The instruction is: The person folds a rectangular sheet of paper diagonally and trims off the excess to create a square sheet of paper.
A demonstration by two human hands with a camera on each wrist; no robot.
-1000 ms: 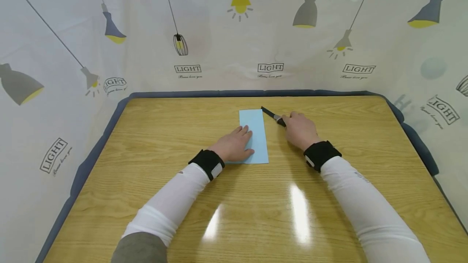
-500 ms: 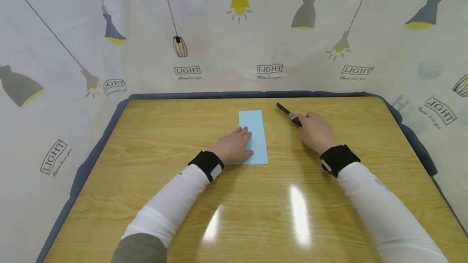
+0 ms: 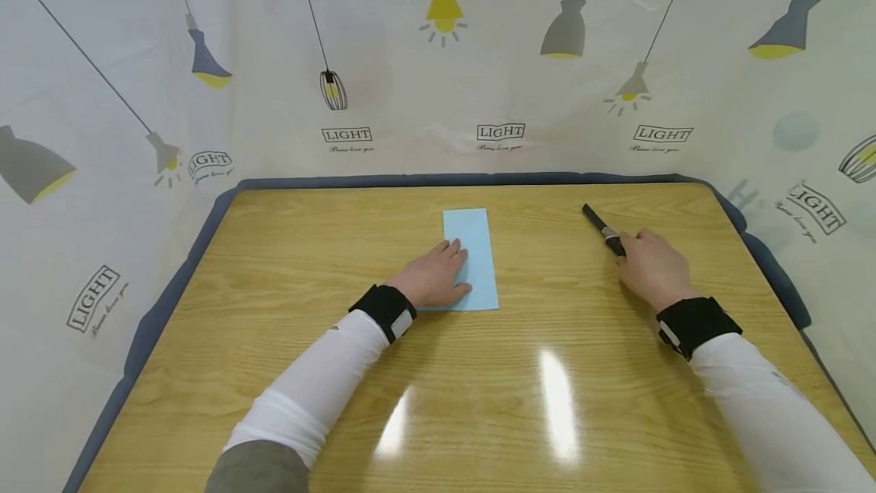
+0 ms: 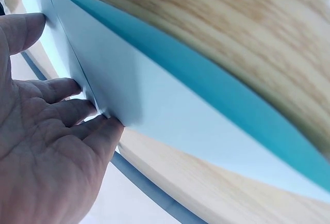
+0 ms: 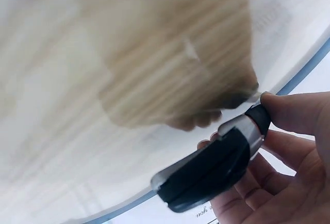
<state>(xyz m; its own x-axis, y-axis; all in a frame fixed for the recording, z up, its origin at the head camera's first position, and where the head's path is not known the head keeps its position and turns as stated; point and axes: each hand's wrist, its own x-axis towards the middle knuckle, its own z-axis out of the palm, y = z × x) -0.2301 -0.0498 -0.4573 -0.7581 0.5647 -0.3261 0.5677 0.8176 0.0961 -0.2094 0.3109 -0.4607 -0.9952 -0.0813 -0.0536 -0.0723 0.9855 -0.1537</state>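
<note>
A light blue sheet of paper (image 3: 482, 265) lies on the wooden table in the head view. My left hand (image 3: 433, 276) rests on its left part with the fingers spread. In the left wrist view, the fingertips of my left hand (image 4: 56, 126) touch the folded paper (image 4: 149, 100), whose layers stand slightly apart along one edge. Farther right, my right hand (image 3: 653, 268) holds a black utility knife (image 3: 602, 228) with a silver collar. Its dark end points away to the far left. In the right wrist view, the thumb and fingers of my right hand (image 5: 289, 157) grip the knife (image 5: 206, 172) near the collar.
The wooden table (image 3: 308, 249) has a dark blue padded edge (image 3: 424, 179) along the back and sides. Behind it hangs a white curtain (image 3: 404, 59) printed with lamps and lettering. Bright reflections show on the near tabletop.
My right hand has moved right with the knife, away from the paper's upper right corner. My left hand has stayed on the paper. The head view has shifted slightly.
</note>
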